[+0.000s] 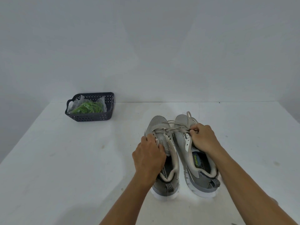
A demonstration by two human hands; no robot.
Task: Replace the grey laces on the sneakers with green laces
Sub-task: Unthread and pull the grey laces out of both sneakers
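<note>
Two grey sneakers stand side by side on the white table (pixel 81 159), toes pointing away from the person, so that both lacing zones are open to the hands from above. The left hand (pixel 148 153) lies on the left sneaker (pixel 159 127) and its fingers curl around the edge of the eyelet strip near the tongue; this seems to hold the shoe steady and to keep the upper open. The right hand (pixel 204 138) is over the right sneaker (pixel 199 169), and its fingers pinch the grey lace (pixel 174 127) close to the eyelets. Loose strands of this lace stretch across from the left sneaker toward the right hand, so the judgement is that the person is pulling the old lace out of the left shoe, and the pulling hand only happens to be above the other shoe. The right sneaker has a lace of its own (pixel 189 117), which lies loose over its toe part. How many eyelets are already free cannot be told.

The green laces (pixel 88 108) are well apart from the shoes, in a clear plastic bag inside one dark perforated basket (pixel 90 117) at the far left of the table. They look untouched, so the removal step is not yet finished.

In count: two sneakers, two hands, one basket, one bundle of green laces.
</note>
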